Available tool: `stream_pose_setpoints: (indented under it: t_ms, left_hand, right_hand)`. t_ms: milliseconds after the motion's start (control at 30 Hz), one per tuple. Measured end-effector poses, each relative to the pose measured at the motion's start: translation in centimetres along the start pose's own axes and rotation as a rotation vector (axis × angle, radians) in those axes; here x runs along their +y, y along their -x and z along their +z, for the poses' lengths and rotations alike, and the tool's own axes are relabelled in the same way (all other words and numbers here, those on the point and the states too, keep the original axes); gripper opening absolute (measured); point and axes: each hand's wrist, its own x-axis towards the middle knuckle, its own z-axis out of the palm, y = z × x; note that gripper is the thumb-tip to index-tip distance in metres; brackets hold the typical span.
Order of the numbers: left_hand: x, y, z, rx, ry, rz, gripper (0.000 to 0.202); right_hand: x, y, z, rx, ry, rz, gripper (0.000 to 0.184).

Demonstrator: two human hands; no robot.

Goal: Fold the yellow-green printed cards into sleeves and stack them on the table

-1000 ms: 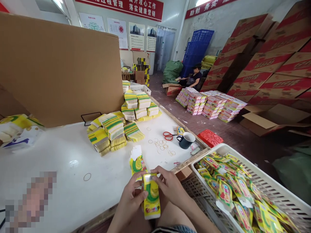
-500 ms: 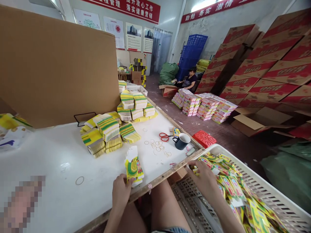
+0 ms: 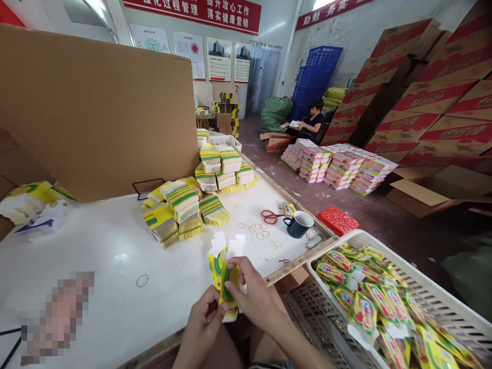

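Note:
A yellow-and-green flat packet (image 3: pixel 226 279) with a white tab on top is pinched between both my hands at the table's near edge. My left hand (image 3: pixel 203 320) grips its lower part from the left. My right hand (image 3: pixel 255 297) closes on it from the right, fingers over its front. Just behind it a small stack of the same packets (image 3: pixel 215 259) lies on the white table (image 3: pixel 115 266). At my right a white slatted crate (image 3: pixel 430 300) holds several loose packets (image 3: pixel 369 307).
Banded bundles of yellow packets (image 3: pixel 180 207) pile up mid-table, with rubber bands (image 3: pixel 259 230), red scissors (image 3: pixel 269 216) and a dark mug (image 3: pixel 300 224) towards the right edge. A big cardboard sheet (image 3: pixel 96 107) stands behind. A person (image 3: pixel 311 120) sits far back among cartons (image 3: pixel 430 92).
My right hand came back from the crate with a packet and met my left hand, which left the small stack; both now hold that packet in front of the stack.

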Motion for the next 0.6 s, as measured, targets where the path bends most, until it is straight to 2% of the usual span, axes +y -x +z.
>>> stream_pose_setpoints:
  t_ms: [100,167,233,367,500,533,600]
  left_hand:
    - [-0.5,0.2,1.1,-0.077,0.382,-0.132,0.031]
    - [-1.0,0.2,2.0,-0.072,0.647,-0.292,0.044]
    - [-1.5,0.1,2.7,-0.048,0.772,-0.397,0.046]
    - [-1.6,-0.1,3.2,-0.023,0.821,-0.392,0.038]
    - [-1.1,-0.5,2.8,0.081,0.713,-0.353,0.041]
    - [-1.1,-0.5,2.8,0.1,0.681,-0.34,0.041]
    - [-1.1,-0.7,2.6,0.114,0.621,-0.314,0.041]
  right_hand:
    - [0.0,0.4,-0.1,0.053,-0.095,0.031,0.029]
    - [0.0,0.7,0.1,0.055,-0.136,0.041,0.028]
    - [-0.1,1.1,0.3,0.073,-0.137,0.046,0.028]
    - [-0.3,1.8,0.5,0.081,-0.109,0.059,0.02]
    - [0.0,2.3,0.7,0.265,-0.031,0.09,0.034]
    - [0.2,2.4,0.8,0.278,-0.047,0.116,0.032]
    - [0.6,2.4,0.8,0.23,-0.109,0.158,0.016]
